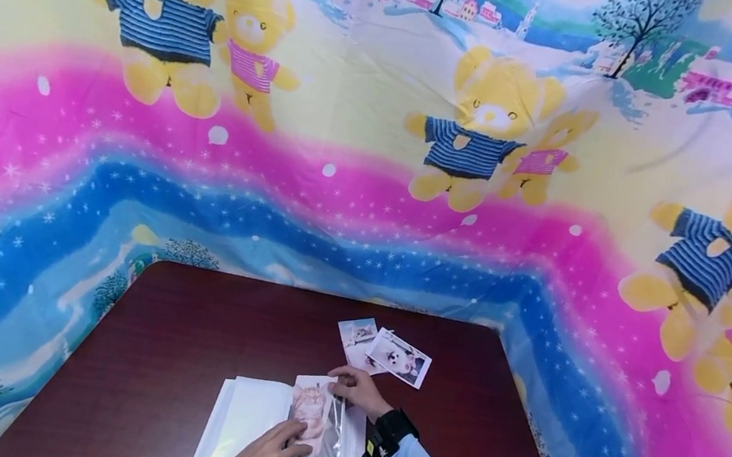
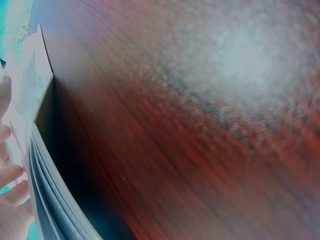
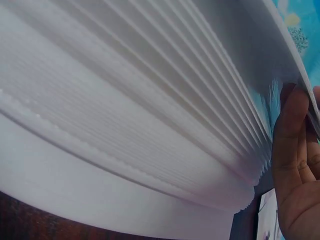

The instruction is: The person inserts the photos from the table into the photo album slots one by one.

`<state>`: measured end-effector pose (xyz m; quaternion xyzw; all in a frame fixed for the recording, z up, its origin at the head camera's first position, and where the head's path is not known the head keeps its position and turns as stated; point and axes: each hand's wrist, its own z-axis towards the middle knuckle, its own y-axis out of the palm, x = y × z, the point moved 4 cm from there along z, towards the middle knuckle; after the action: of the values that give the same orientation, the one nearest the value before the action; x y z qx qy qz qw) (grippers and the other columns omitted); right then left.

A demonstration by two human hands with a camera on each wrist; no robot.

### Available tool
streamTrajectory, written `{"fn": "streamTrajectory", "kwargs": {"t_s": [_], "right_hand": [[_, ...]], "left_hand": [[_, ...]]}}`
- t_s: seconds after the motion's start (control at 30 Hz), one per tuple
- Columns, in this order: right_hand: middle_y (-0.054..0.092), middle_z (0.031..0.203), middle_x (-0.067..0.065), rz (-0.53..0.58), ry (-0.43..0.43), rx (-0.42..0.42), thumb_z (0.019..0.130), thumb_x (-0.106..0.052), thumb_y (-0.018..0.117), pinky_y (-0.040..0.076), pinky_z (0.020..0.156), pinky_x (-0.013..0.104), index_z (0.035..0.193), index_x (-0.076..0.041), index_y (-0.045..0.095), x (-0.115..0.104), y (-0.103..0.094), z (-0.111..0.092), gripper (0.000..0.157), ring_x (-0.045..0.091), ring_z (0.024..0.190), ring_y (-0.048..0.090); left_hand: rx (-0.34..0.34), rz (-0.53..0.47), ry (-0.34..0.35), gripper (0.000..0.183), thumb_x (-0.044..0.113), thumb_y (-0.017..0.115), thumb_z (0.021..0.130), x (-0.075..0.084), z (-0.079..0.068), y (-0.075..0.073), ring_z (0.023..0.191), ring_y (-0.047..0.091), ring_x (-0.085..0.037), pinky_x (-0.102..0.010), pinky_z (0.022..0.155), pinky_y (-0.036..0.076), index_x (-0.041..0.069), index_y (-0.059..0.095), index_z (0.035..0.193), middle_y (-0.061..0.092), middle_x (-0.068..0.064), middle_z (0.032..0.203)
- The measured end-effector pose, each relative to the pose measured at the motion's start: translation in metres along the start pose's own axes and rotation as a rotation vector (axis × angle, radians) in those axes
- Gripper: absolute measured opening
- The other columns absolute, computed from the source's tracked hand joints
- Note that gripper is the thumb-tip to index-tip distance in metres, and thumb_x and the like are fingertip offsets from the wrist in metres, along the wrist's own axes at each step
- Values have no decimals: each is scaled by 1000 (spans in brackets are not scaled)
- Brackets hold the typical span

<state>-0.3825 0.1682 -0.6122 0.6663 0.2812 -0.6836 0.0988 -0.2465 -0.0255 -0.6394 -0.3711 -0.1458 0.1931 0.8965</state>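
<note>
A photo album (image 1: 254,413) lies spread at the table's front, with white pages and clear pockets. On its right-hand page, a photo (image 1: 311,408) of a pinkish, furry animal lies slightly slanted in a clear pocket (image 1: 332,438), its top end sticking out. My left hand (image 1: 266,452) rests on the lower part of this page, fingers spread, fingertips on the photo. At the upper right corner of the photo, my right hand (image 1: 360,392) pinches the album page (image 3: 280,45); the right wrist view shows fingers on both sides of the sheet's edge.
Beyond the album, two loose photos overlap on the dark wooden table (image 1: 188,336): a white dog photo (image 1: 400,356) over another animal photo (image 1: 356,334). A curtain (image 1: 342,203) printed with bears hangs around the table's back and sides.
</note>
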Motion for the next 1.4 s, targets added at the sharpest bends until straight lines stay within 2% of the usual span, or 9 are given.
{"fn": "streamTrajectory", "kwargs": {"t_s": [0.13,0.33,0.57,0.7,0.83,0.97,1.1,1.23,1.4], "right_hand": [[61,84,4,-16,18,-1,95,-6,64,50,55,26,121,8,62,12,1,2,29,8,67,57],[69,94,9,-19,17,7,93,-9,68,50,53,25,113,4,68,20,4,1,24,10,68,58],[60,73,0,-77,10,17,94,-7,67,46,51,22,110,4,69,25,7,-3,20,7,65,53],[58,72,16,-108,-41,17,94,-1,63,43,51,20,109,10,67,17,8,-6,19,8,63,49],[56,79,33,-97,-58,3,94,2,62,44,52,21,109,15,64,-2,10,-14,20,11,64,49],[57,81,33,-102,-70,-8,94,2,61,45,54,22,109,16,64,-17,11,-20,20,12,65,50],[62,84,30,-83,-76,-11,95,2,59,47,54,23,113,15,62,-15,11,-20,22,11,66,53],[68,87,26,-18,-34,19,98,-2,56,49,52,26,131,12,51,-2,12,-17,36,11,69,60],[71,95,20,53,-8,82,104,-17,51,54,60,28,143,6,40,-2,21,-20,46,12,75,66]], "left_hand": [[-11,7,-18,49,43,77,82,0,0,-1,115,57,-40,-48,86,53,12,66,119,56,-21,128],[-42,11,-49,50,44,77,83,0,0,-1,116,57,-38,-48,87,53,13,66,121,56,-20,128],[-37,22,-39,46,43,76,84,0,-2,1,117,56,-36,-47,89,52,15,67,119,56,-19,128],[-33,29,-39,46,44,77,83,0,-3,2,117,56,-36,-47,89,52,16,67,118,56,-19,128],[-46,32,-53,46,45,77,83,-1,-3,3,118,56,-36,-46,90,52,17,67,118,56,-19,128],[-50,15,-58,47,44,77,82,0,-3,2,118,55,-39,-47,89,52,17,67,119,56,-22,128],[-53,-10,-62,47,44,76,83,0,0,0,118,54,-43,-49,88,53,16,66,119,54,-27,129],[-102,-53,-140,43,42,69,90,-1,6,-2,119,54,-40,-48,89,53,14,65,123,53,-26,131],[-190,-147,-335,43,35,56,101,-6,14,-10,122,54,-34,-48,92,51,9,59,135,52,-20,138]]}}
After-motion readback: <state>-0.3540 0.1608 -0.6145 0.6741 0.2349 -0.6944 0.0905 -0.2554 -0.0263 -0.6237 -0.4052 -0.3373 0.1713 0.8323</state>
